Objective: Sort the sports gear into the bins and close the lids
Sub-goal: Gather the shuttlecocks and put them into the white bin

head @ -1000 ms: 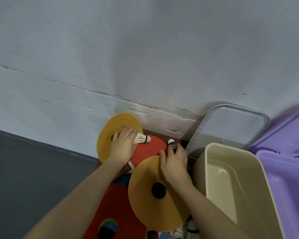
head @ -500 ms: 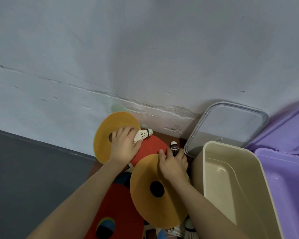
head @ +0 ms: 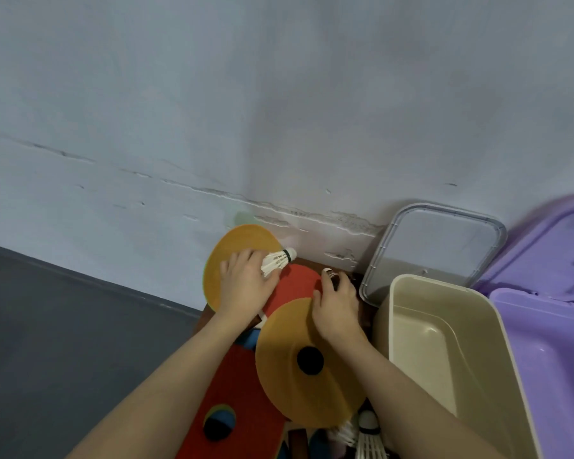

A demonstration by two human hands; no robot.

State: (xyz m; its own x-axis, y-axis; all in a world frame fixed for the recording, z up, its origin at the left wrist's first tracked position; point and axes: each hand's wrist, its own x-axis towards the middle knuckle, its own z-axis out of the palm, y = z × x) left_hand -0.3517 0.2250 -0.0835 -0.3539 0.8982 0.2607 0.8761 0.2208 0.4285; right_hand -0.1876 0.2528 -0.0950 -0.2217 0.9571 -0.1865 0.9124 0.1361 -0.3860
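Beside the beige bin point(head: 444, 346), left hand point(head: 246, 283) grasps a white shuttlecock point(head: 277, 261); right hand point(head: 337, 304) pinches a dark shuttlecock point(head: 330, 275).

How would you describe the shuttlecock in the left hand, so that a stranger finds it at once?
Start at the cracked wall and go down to the orange disc leaning at its foot. The left hand rests on this disc and grips a shuttlecock. Only this one has white feathers spreading from the hand, its cork tip pointing right.

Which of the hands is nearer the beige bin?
Right. The right hand sits just beside the beige bin, at its near-left corner, gripping a dark shuttlecock. The left hand is farther left, holding a white shuttlecock.
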